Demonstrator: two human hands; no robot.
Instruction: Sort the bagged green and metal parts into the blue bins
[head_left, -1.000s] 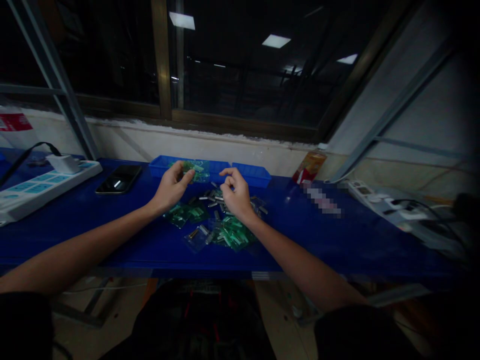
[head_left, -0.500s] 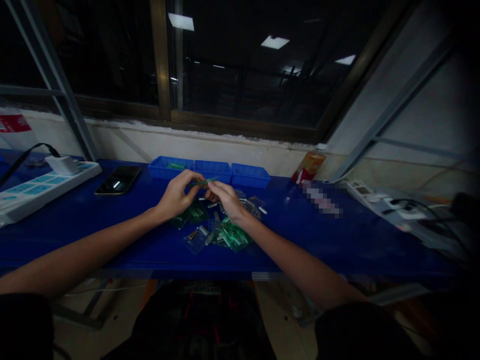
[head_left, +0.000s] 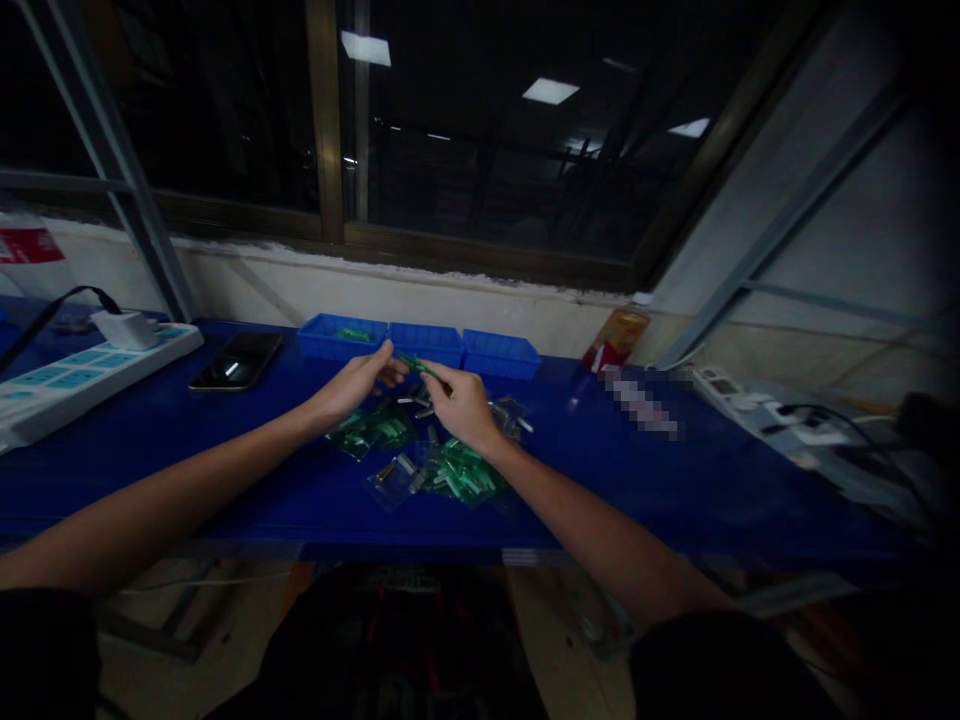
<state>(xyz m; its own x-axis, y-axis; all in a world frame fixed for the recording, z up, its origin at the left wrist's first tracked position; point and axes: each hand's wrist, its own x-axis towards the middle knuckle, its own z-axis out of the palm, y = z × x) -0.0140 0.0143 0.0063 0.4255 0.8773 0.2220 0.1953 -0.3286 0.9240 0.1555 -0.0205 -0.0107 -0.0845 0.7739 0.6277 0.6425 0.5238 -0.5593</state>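
Observation:
A small green piece (head_left: pixel 409 361) is pinched in my right hand (head_left: pixel 459 402), above the middle of the blue table. Just left of it is my left hand (head_left: pixel 361 381), its fingers partly spread and near the piece; whether they touch it is hard to tell. Beneath my hands lie green packets (head_left: pixel 375 430) on the left and a pile of green packets with pale pieces (head_left: pixel 466 470) nearer me. A clear bag (head_left: pixel 394 480) with metal parts sits beside that pile. More clear bags (head_left: pixel 511 418) show to the right of my right hand.
Three blue bins (head_left: pixel 343 348) line the back of the table (head_left: pixel 187 460), the left one holding green pieces. A phone (head_left: pixel 235 362) and a white power strip (head_left: pixel 105 372) lie left. A red and brown packet (head_left: pixel 617 340) and another power strip (head_left: pixel 795 424) are right.
My hands have come apart slightly. The fingers of my left hand have opened, and the green piece now shows at the fingertips of my right hand.

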